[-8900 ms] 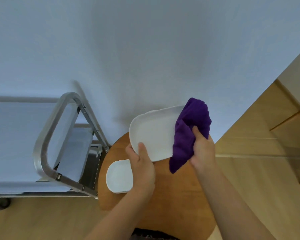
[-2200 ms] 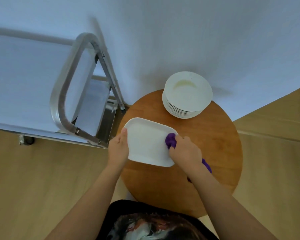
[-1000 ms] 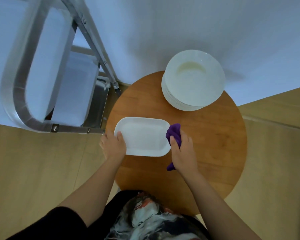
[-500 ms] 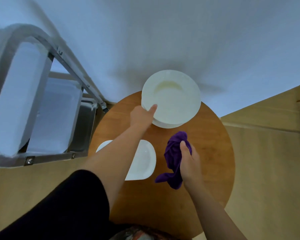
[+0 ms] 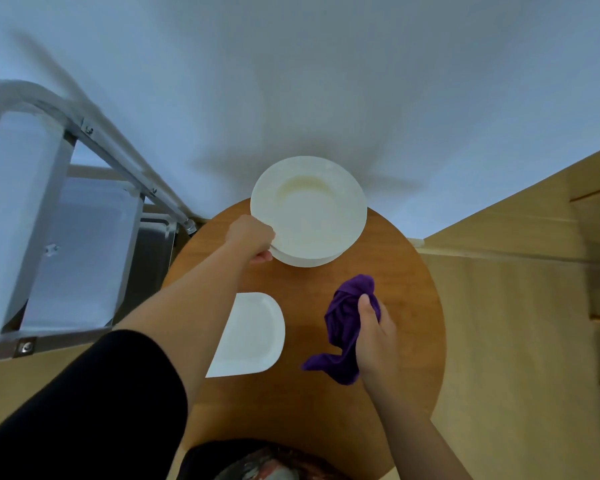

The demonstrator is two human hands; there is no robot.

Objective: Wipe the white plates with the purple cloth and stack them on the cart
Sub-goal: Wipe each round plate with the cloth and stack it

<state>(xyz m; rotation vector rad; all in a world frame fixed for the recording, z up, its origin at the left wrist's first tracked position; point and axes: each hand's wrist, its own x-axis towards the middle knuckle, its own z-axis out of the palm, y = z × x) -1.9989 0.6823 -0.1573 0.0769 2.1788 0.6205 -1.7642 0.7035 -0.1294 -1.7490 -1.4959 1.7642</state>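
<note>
Left hand [image 5: 249,237] pinches the rim of the top round white plate [image 5: 308,208] stacked on the round wooden table [image 5: 406,292], right hand [image 5: 374,336] clutching the crumpled purple cloth [image 5: 343,323].

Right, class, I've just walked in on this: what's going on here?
A person is working at a round wooden table. The left hand grips the rim of the top plate of the round plates. The right hand holds the purple cloth. A rectangular plate lies nearby; the cart stands at the left.
</note>
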